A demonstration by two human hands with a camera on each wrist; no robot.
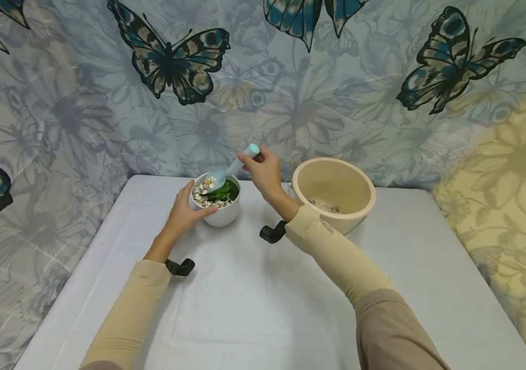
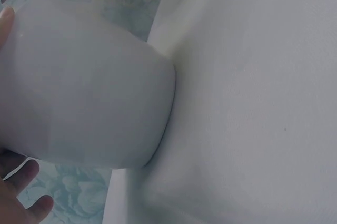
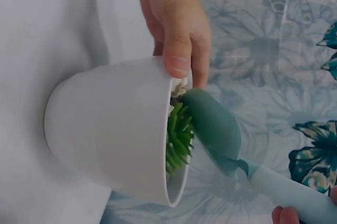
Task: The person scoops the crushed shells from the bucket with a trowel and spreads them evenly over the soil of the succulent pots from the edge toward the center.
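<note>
A white plant pot [image 1: 221, 217] stands on the table, holding a green succulent [image 3: 179, 139] and pale pebbles [image 1: 200, 199]. My left hand [image 1: 183, 211] grips the pot by its left side, thumb at the near rim and fingers round the far side. Up at the right, my right hand [image 1: 265, 174] holds the handle of a light blue-green hand trowel [image 1: 240, 163]. The trowel's blade [image 3: 216, 126] tilts down into the pot's mouth, over the pebbles and beside the leaves. In the left wrist view the pot's wall [image 2: 84, 87] hides its contents.
Just right of my right hand sits a beige bucket [image 1: 337, 182] with some pebbles [image 1: 325, 206] at its bottom. A white cloth [image 1: 235, 308] covers the table. Butterfly-printed fabric [image 1: 300, 118] hangs close behind the pot and bucket. Dark camera mounts [image 1: 273, 234] stick out from both wrists.
</note>
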